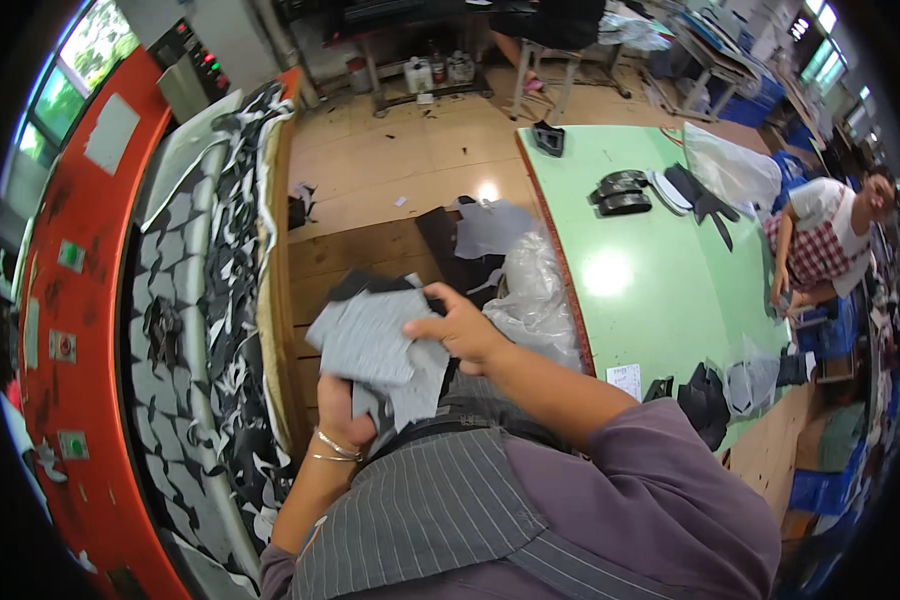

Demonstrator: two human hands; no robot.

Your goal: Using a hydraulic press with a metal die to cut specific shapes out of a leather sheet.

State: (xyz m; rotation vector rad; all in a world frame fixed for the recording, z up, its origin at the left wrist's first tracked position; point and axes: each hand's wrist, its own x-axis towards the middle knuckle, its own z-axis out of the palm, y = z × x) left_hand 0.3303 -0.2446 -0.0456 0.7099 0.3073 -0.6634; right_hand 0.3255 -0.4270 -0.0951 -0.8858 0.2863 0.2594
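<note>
A loose stack of cut grey fabric pieces (370, 345) is held up in front of my body, with darker pieces showing at its far edge. My left hand (342, 412) supports the stack from below, its fingers mostly hidden under the cloth. At the right edge, my right hand (460, 328) pinches the stack between thumb and fingers. Some pieces fan out and hang unevenly towards my apron (420, 500).
An orange machine (95, 330) stands at left, beside a bed of cut fabric and dark scraps (240, 350). A green table (630, 300) carries black parts (622, 192); a clear plastic bag (535, 300) lies by its edge. A person (825, 235) works across it.
</note>
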